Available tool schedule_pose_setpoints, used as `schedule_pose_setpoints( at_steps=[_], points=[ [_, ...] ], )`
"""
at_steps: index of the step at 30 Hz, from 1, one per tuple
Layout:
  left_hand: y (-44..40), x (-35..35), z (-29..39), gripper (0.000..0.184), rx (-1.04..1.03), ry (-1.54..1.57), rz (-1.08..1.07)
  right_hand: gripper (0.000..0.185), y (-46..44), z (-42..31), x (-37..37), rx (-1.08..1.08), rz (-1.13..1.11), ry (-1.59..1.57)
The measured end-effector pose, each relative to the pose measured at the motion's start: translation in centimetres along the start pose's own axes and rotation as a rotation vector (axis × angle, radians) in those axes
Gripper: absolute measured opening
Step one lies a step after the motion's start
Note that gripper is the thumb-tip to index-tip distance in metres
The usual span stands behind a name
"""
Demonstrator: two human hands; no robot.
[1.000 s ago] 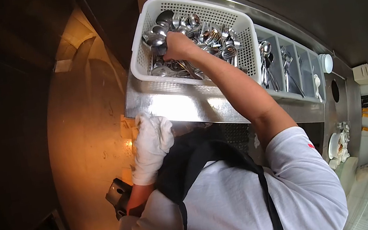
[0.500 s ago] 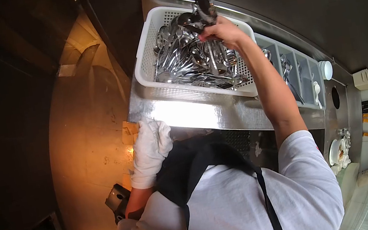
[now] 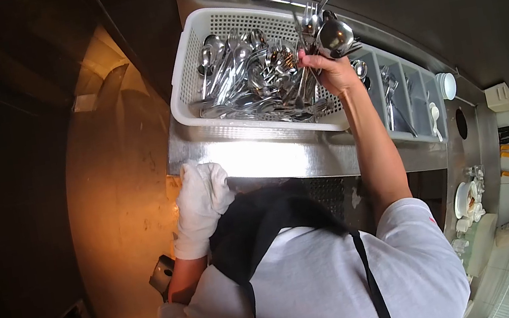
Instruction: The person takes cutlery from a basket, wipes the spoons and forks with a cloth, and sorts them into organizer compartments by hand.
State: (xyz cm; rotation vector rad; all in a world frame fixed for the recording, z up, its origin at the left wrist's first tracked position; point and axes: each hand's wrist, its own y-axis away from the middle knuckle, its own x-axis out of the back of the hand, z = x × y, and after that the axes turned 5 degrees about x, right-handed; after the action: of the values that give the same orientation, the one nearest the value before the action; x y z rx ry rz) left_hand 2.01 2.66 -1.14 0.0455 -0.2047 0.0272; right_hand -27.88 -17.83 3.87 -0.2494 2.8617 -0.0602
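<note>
My right hand (image 3: pixel 336 74) is closed round a bunch of cutlery (image 3: pixel 311 25), with forks and spoons fanning out above the fingers. One large shiny spoon bowl (image 3: pixel 335 37) stands out in this bunch. Below and left of that hand is a white perforated plastic basket (image 3: pixel 180 97), holding a jumbled heap of metal spoons and forks (image 3: pixel 240 70). A white cloth (image 3: pixel 202 198) covers my left hand and forearm, in front of the counter's near edge; the fingers are hidden under it.
Right of the basket, a grey divided cutlery tray (image 3: pixel 418 98) holds sorted pieces and white spoons (image 3: pixel 435 118). White round lids or bowls (image 3: pixel 447 86) stand past its end. Dirty plates (image 3: pixel 462 199) sit farther right. The metal counter (image 3: pixel 247 153) runs beneath the basket.
My right hand has moved right, towards the basket's right end, with the cutlery bunch now spread and more visible. Fewer pieces lie at the basket's back. The cloth-covered left hand has barely shifted.
</note>
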Motion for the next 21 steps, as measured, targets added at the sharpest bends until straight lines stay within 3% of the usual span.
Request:
schedule_pose_setpoints(
  at_steps=[3,5,8,10,13,15,17,19,21],
  points=[
    [-0.1,0.2,2.0,0.016,0.082,0.041,-0.07,0.042,-1.5,1.2,1.0,-0.018,-0.053,0.062],
    [-0.3,0.2,0.8,0.02,-0.064,-0.177,-0.051,0.043,-1.5,1.7,1.0,0.063,0.041,0.036],
    [0.0,-0.3,1.5,0.026,-0.045,0.081,-0.037,0.045,-1.2,0.8,0.1,0.119,0.101,-0.229],
    [0.0,-0.7,1.2,0.018,0.155,0.404,0.003,0.043,-2.3,0.4,0.6,0.183,-0.002,-0.189],
    [-0.6,0.5,-1.4,0.021,0.416,0.914,-0.271,0.045,-2.2,-0.3,-0.7,0.278,0.162,0.007],
    [-0.4,0.8,-2.3,0.027,0.408,0.936,-0.334,0.045,-1.6,-0.6,-1.3,0.361,0.079,-0.106],
    [-0.1,0.5,-2.1,0.039,0.229,0.626,-0.152,0.038,-1.7,-1.1,-2.3,0.422,0.028,-0.159],
    [-0.4,-0.1,1.1,0.043,0.391,0.798,-0.069,0.042,-1.8,-0.3,-1.5,0.365,0.065,0.021],
    [-1.6,0.6,3.8,0.047,0.504,1.013,-0.123,0.044,-1.6,0.1,-1.7,0.355,0.09,0.083]
  ],
)
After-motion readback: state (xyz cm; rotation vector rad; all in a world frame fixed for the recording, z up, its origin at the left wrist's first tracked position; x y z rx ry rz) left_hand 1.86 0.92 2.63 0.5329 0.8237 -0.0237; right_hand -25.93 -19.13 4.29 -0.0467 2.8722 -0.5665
